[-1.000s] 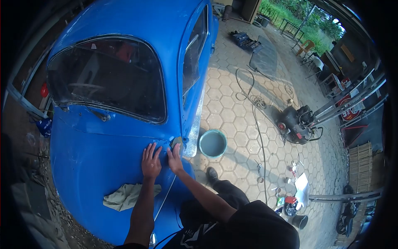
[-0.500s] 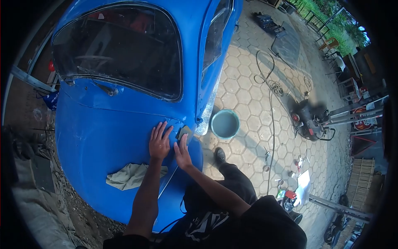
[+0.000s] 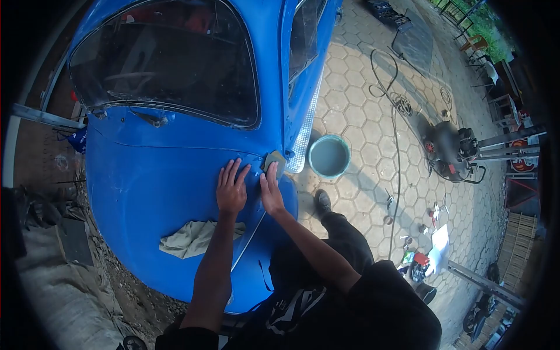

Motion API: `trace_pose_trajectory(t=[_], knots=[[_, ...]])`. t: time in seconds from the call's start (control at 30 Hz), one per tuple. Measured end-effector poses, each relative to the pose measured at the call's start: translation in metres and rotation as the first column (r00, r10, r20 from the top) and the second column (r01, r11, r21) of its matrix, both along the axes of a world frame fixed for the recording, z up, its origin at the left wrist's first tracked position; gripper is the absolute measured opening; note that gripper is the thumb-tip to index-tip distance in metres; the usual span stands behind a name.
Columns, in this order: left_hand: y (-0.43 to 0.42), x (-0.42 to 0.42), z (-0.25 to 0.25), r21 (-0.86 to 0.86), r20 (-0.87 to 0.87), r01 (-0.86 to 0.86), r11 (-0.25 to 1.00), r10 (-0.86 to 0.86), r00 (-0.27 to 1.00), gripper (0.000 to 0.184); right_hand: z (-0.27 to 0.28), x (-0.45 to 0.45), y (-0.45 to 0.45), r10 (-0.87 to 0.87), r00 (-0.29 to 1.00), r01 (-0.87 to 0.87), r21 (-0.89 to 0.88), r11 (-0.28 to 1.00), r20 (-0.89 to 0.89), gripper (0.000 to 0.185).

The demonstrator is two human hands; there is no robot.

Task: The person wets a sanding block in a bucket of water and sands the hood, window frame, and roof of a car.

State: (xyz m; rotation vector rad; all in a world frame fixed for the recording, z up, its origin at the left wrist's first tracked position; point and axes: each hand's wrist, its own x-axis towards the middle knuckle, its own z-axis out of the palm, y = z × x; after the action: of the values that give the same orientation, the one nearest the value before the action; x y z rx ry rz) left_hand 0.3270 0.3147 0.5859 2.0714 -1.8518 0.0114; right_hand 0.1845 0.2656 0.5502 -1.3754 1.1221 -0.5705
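My left hand point(image 3: 232, 188) lies flat with its fingers spread on the blue painted car body point(image 3: 157, 186), below the windshield point(image 3: 166, 64). Just to its right, my right hand point(image 3: 272, 191) presses a folded grey-brown piece of sandpaper point(image 3: 273, 158) against the panel near the base of the door pillar. Its fingertips rest on the sheet's lower part. A crumpled beige cloth point(image 3: 189, 239) is draped on the car's front, left of my left forearm.
A bucket of greyish water point(image 3: 329, 156) stands on the hexagonal paving point(image 3: 356, 116) beside the running board point(image 3: 304, 134). Farther right are a hose point(image 3: 396, 169), an air compressor point(image 3: 452, 149) and several small items around a white sheet point(image 3: 440, 242).
The whole view has shifted, with the car and bucket now farther right and slightly higher. The sandpaper and right hand have slid a little up the panel. My left hand remains flat on the car.
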Motion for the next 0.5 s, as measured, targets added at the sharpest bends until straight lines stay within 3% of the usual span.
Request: trace_pose_trajectory(t=[0.1,0.13,0.23,0.4,0.5], knots=[[0.000,0.002,-0.006,-0.018,0.021,0.002,1.000,-0.001,1.000,0.049,-0.001,-0.004,0.047,0.115,0.988,-0.125,-0.101,0.987,-0.099,0.077],[-0.002,-0.002,-0.009,-0.025,0.011,0.002,1.000,-0.002,1.000,0.049,-0.002,-0.003,0.040,0.141,0.976,-0.147,-0.025,0.989,-0.165,0.078],[0.002,0.002,-0.008,-0.011,0.008,-0.003,1.000,0.003,1.000,0.049,-0.012,0.002,-0.012,-0.016,0.999,0.018,0.045,0.999,-0.043,0.082],[0.000,0.002,-0.005,-0.019,-0.002,0.005,1.000,-0.005,1.000,0.050,0.004,-0.001,0.041,0.101,0.988,-0.114,-0.107,0.988,-0.120,0.083],[0.000,0.002,-0.009,-0.020,0.012,0.003,1.000,-0.002,1.000,0.049,0.002,0.000,0.004,0.010,0.998,-0.007,0.050,0.999,-0.056,0.085]])
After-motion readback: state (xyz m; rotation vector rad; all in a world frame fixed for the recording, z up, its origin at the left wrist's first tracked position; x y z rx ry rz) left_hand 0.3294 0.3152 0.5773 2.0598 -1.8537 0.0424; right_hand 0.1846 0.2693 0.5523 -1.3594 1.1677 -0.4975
